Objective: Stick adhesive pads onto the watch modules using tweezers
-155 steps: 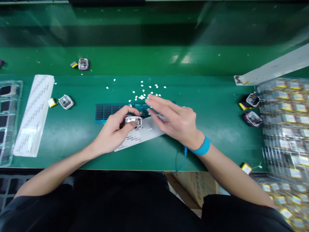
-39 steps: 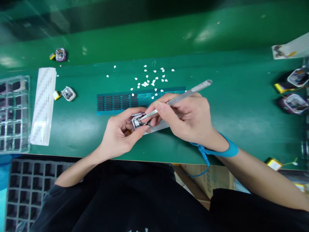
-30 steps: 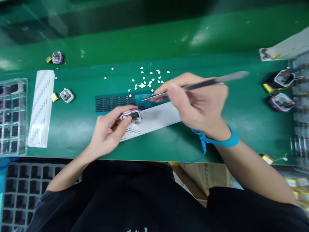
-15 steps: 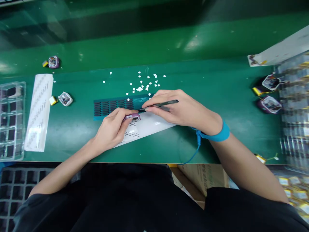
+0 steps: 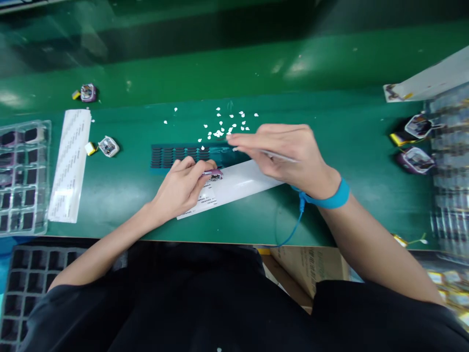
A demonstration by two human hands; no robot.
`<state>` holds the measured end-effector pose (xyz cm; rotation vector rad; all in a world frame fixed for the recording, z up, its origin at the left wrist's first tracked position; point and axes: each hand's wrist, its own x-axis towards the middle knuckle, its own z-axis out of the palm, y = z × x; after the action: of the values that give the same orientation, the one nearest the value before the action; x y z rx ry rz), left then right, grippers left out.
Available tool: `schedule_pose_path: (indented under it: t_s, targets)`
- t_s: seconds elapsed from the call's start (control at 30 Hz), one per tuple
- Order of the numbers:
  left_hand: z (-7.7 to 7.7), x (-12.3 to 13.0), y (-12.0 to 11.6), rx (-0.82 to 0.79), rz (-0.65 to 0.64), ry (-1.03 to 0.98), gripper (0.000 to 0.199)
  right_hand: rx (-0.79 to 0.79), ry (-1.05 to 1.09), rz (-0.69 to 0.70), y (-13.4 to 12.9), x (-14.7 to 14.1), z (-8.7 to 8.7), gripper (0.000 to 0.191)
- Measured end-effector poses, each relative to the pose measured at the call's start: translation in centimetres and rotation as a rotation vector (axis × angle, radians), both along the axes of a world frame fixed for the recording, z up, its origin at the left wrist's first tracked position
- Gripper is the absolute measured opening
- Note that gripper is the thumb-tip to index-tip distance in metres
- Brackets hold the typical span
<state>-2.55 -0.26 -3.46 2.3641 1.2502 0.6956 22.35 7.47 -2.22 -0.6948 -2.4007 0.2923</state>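
Note:
Between thumb and fingers, my left hand (image 5: pixel 181 190) grips a small purple device housing (image 5: pixel 216 174) with its open inside facing me. A white printed sheet (image 5: pixel 242 182) lies under it. My right hand (image 5: pixel 286 149) is closed around slim tweezers (image 5: pixel 276 155), its fingertips beside a scatter of small white round stickers (image 5: pixel 219 133). Whether the tweezer tips hold anything is too small to tell. Just behind my left hand is a teal sheet (image 5: pixel 157 145) with rows of dark strips.
On the left are a white printed liner (image 5: pixel 69 166), a clear compartment tray (image 5: pixel 47 195) and housings with yellow-wrapped parts, one white housing (image 5: pixel 109 146) nearest. More housings (image 5: pixel 415 160) and stacked clear trays (image 5: pixel 450 186) stand at right. A blue wrist-strap cord (image 5: pixel 293 237) hangs over the table edge.
My right hand has moved with the tweezers from the purple housing back and right towards the white stickers. The left hand keeps its hold on the housing. The whole view has shifted slightly.

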Motion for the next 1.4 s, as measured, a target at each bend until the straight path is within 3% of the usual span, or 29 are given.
schedule_pose_path:
  t_s: [0.07,0.13,0.23,0.33,0.43,0.53,0.67,0.77,0.9,1.4]
  targets:
    - [1.4,0.4,-0.3,0.045,0.004,-0.109,0.017,0.087,0.145,-0.058,0.1,0.0,0.0,0.023]
    - [3.1,0.7,-0.1,-0.038,0.065,-0.432,0.015,0.127,0.154,-0.074,0.2,-0.1,-0.2,0.029]
    - [4.7,0.8,1.9,-0.38,0.281,-0.972,0.013,0.172,0.098,-0.066,0.0,-0.4,-0.6,0.035]
    - [4.2,0.6,4.2,-0.699,0.423,-1.168,0.016,0.265,0.146,-0.055,-0.5,-0.7,-0.6,0.038]
    - [3.2,0.7,4.6,-0.827,0.434,-1.191,0.015,0.309,0.14,-0.029,-1.3,-0.9,-0.3,0.039]
    - [2.7,1.1,3.6,-0.806,0.408,-1.154,0.009,0.31,0.05,0.042,-1.9,-0.9,0.1,0.035]
    - [2.6,1.1,2.9,-0.755,0.485,-1.172,0.008,0.31,-0.03,0.118,-2.3,-0.7,0.6,0.033]
    - [2.5,1.1,3.0,-0.732,0.551,-1.183,0.014,0.343,-0.08,0.114,-2.4,-0.9,0.8,0.031]
    - [2.4,1.2,2.9,-0.706,0.545,-1.166,0.024,0.366,-0.131,0.101,-2.5,-1.3,0.8,0.03]
    - [2.4,2.2,2.1,-0.657,0.581,-1.161,0.02,0.467,-0.1,0.104,-2.9,-2.0,0.7,0.025]
